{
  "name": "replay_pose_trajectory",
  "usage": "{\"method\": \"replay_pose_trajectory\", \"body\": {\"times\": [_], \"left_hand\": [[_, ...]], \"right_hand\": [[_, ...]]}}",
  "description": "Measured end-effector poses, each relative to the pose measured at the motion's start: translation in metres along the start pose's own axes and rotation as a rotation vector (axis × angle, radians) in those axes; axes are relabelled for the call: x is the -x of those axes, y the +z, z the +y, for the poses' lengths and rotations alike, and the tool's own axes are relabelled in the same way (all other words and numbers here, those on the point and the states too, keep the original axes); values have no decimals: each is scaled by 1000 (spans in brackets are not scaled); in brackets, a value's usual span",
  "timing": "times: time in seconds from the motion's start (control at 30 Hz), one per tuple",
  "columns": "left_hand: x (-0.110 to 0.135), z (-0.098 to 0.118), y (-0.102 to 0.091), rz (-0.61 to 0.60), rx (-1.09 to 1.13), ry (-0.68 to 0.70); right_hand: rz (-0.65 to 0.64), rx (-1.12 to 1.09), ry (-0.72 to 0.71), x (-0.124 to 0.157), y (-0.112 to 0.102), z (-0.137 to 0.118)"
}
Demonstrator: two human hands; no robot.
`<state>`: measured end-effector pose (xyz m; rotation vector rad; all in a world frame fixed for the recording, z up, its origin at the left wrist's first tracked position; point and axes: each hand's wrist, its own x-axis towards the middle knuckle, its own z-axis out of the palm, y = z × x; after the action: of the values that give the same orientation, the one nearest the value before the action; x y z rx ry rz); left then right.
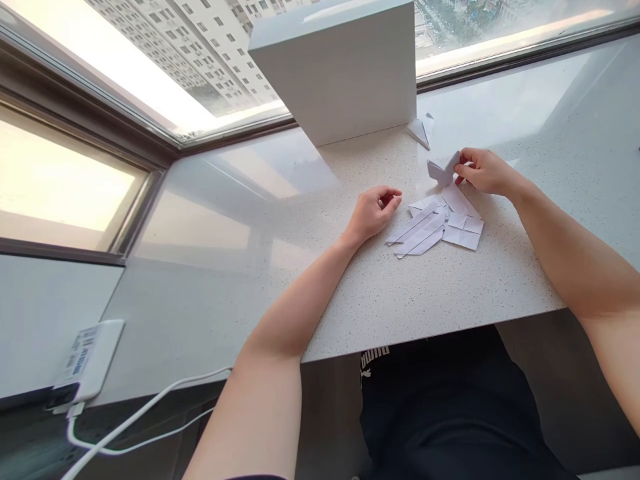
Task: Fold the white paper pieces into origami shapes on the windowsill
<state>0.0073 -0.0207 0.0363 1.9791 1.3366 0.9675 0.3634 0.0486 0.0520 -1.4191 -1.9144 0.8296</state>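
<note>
Folded white paper (442,171) | right hand (485,172) pinching | black PUMA garment (440,407)

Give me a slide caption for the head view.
Right hand pinches folded white paper by loose folded sheets on a speckled stone counter; left hand rests nearby.

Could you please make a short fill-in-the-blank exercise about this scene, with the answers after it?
The right hand pinches a folded white paper piece, while the curled left hand holds ____.
The flat white paper strips lie on the speckled white stone countertop, to the ____ of the left hand.
A white ____ runs from the rectangular white power bank.

Missing words: nothing; right; cable.
</note>
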Motion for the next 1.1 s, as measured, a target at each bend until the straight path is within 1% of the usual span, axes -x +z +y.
{"method": "replay_pose_trajectory", "body": {"times": [0.07, 0.1, 0.17, 0.23, 0.37, 0.47, 0.57, 0.73, 0.93, 1.1], "left_hand": [[0, 0, 0, -1, 0, -5], [0, -1, 0, -2, 2, -5], [-1, 0, 0, -2, 5, -4], [-1, 0, 1, -3, 7, -7], [-2, 2, 0, -5, 0, -16], [-2, 4, 0, -12, -13, -12], [-1, 4, -1, -24, -23, -10], [-1, 3, -1, -25, -26, -2], [-1, 4, 0, -28, -40, -2], [-1, 6, -1, -27, -31, -1]], "right_hand": [[-74, -25, 18, 1, 0, -2], [-92, -33, 22, 0, 1, -3], [-87, -52, 28, -5, 4, -3], [-50, -84, 52, -15, 8, -2], [50, -99, 128, -44, 15, 9], [113, -25, 90, -63, 22, 18], [185, 73, 27, -74, 31, 24], [253, 157, -19, -77, 43, 26], [235, 222, -15, -71, 45, 18], [294, 242, -62, -67, 47, 13]]}}
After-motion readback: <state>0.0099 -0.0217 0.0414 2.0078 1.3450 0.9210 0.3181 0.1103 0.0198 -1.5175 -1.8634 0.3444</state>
